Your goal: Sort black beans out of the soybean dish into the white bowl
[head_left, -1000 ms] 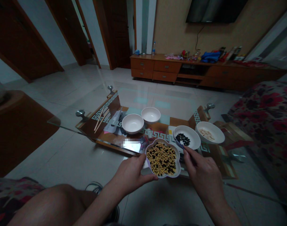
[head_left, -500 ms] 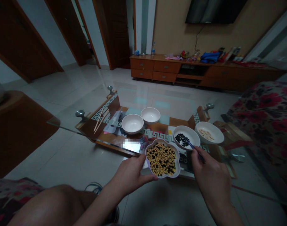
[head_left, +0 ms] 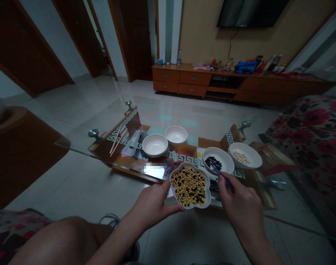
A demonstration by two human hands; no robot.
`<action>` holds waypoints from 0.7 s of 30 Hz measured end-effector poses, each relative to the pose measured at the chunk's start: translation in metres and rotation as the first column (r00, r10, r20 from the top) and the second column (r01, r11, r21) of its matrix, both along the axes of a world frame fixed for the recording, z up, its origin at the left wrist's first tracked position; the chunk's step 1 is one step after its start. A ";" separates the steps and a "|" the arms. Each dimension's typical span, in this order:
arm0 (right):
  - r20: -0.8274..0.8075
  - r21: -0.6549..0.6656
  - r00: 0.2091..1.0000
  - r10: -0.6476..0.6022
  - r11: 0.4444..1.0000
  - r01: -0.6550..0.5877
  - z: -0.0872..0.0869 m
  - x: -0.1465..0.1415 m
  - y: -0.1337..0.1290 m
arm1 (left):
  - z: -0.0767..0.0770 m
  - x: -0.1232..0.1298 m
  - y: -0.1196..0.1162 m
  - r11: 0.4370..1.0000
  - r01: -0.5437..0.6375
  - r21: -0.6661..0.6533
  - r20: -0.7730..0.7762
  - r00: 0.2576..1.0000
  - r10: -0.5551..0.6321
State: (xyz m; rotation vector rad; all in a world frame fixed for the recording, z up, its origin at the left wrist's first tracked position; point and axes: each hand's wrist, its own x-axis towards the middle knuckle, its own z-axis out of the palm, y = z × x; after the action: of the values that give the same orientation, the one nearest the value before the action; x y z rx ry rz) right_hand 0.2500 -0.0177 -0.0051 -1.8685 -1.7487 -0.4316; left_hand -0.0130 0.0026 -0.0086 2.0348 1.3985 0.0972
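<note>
My left hand (head_left: 154, 200) grips the left rim of a pale, flower-shaped dish (head_left: 209, 201), its thumb along the near edge. Yellow soybeans (head_left: 188, 187) mixed with black beans fill the dish. In my right hand (head_left: 241, 202) is a slim pair of dark blue tweezers (head_left: 218, 171), closed in the fingers. The tips reach over the near left side of a white bowl (head_left: 225, 162), by a small heap of black beans (head_left: 212, 162). Whether a bean sits between the tips is too small to tell. Right of it, another white bowl (head_left: 254, 158) contains pale, flat pieces (head_left: 241, 157).
Two white bowls (head_left: 155, 146) stand left of centre on the glass table (head_left: 82, 141). Wooden chopsticks (head_left: 116, 143) lie at its left, and a lit phone screen (head_left: 154, 172) shows near the front edge. Flowered fabric (head_left: 311, 129) is at the right.
My right hand and the tweezers have shifted a little left and toward me, with the tips now nearer the bowl's left rim. My left hand and the dish stay put.
</note>
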 end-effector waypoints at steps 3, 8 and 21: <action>-0.012 0.007 0.999 0.052 0.999 -0.052 0.000 -0.004 0.000 | 0.000 0.000 0.000 1.000 -0.006 -0.006 0.006 1.000 0.006; -0.011 0.031 0.996 0.092 0.995 -0.092 0.003 -0.009 -0.001 | -0.001 0.000 0.000 1.000 -0.002 -0.005 0.023 1.000 0.003; 0.026 -0.132 0.981 0.194 0.973 -0.189 -0.007 -0.006 -0.003 | 0.002 0.000 -0.001 1.000 -0.004 -0.010 0.019 1.000 0.005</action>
State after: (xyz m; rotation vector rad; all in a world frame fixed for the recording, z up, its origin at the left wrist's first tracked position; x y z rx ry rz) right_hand 0.2437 -0.0207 -0.0125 -1.7655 -2.0037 -0.2882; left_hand -0.0128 0.0019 -0.0063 2.0179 1.3895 0.1113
